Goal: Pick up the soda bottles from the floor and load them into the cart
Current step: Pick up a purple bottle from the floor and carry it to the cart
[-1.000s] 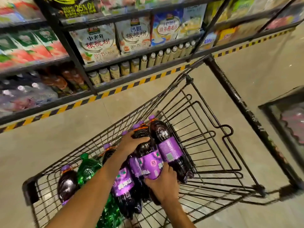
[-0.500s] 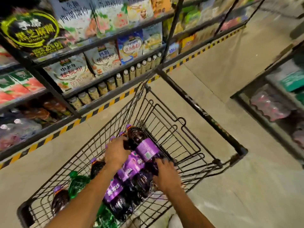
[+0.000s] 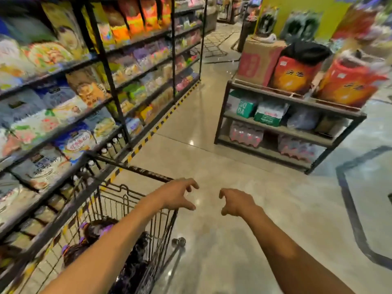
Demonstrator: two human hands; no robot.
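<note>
- Hovering empty, folks: left hand [image 3: 180, 195] and right hand [image 3: 235, 202] hang in mid-air, fingers loosely curled, gripping nothing, thumbs turned toward each other. That looks like a two-handed reach being readied.
- Left forearm crosses above the cart [image 3: 164, 228], parked at seven o'clock in the view, close by, probably to keep each carry short.
- Soda bottles [image 3: 96, 229], dark with purple labels, lie packed inside the cart, likely on their sides so none topples.
- Floor [image 3: 233, 247] beneath the hands shows no bottle; any left must be out of view.
- Shelves [image 3: 106, 81] run nine to eleven o'clock; a low rack [image 3: 286, 129] stands at two o'clock.
</note>
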